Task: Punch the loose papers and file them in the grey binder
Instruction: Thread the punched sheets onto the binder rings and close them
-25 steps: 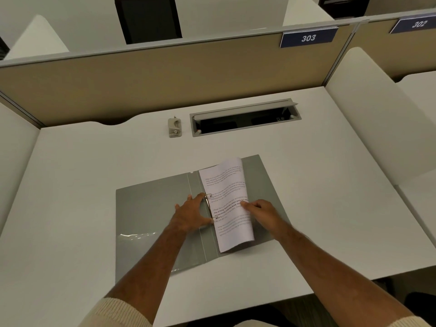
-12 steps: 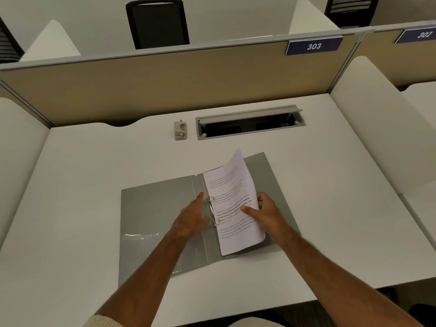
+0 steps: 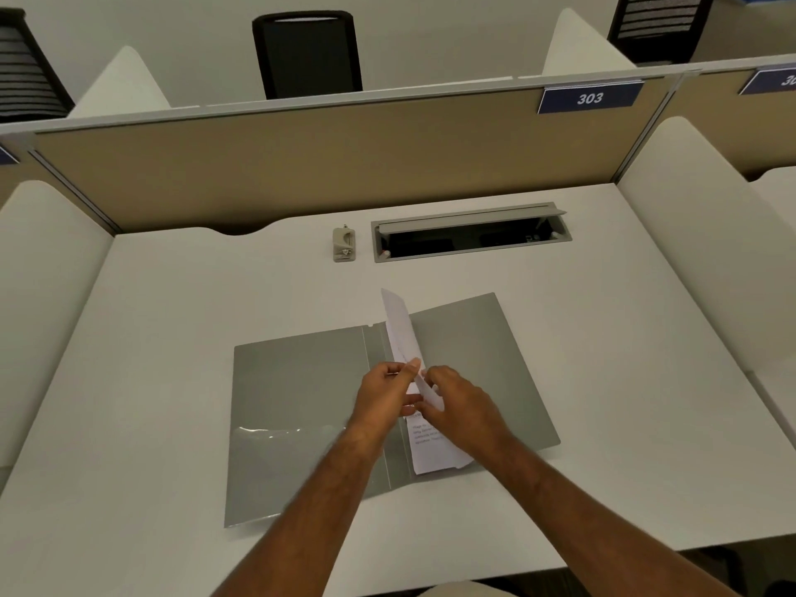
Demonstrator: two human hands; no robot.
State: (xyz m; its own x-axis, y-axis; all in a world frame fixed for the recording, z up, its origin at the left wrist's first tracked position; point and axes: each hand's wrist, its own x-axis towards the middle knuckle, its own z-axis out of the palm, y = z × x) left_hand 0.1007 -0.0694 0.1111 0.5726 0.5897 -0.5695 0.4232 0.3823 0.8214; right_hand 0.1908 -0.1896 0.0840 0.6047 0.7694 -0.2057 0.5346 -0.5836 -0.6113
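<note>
Your flat grey plastic ring binder (image 3: 310, 407) lies open on the white desk (image 3: 172, 303), spine roughly centred in front of you, front cover spread to the left, back cover to the right. A clear plastic pocket (image 3: 284, 441) sits on the inside of the left cover, catching glare.

The white printed paper sheets (image 3: 402, 329) stand tilted up on edge over the spine area, seen almost edge-on at the top, with a strip of printed text visible at the lower end near the binder's bottom edge. The top corner pokes past the binder's far edge.

Your left hand (image 3: 385, 396) is at the spine, fingers curled with thumb and fingertips pinching at the paper's left edge. A thin bit of metal shows by the knuckles; the rings themselves are hidden behind the hands. Your right hand (image 3: 463, 407) is just beside it, touching it, fingers curled round the sheets from the right side and holding them up.

The small beige hole punch (image 3: 343, 245) sits at the back of the desk, well apart from the binder, just left of the grey recessed cable tray (image 3: 471, 234) with its lid up. Behind that is a tan divider panel (image 3: 301, 165) with a blue "303" sign (image 3: 589, 98). A black chair (image 3: 306, 53) is beyond the divider.
</note>
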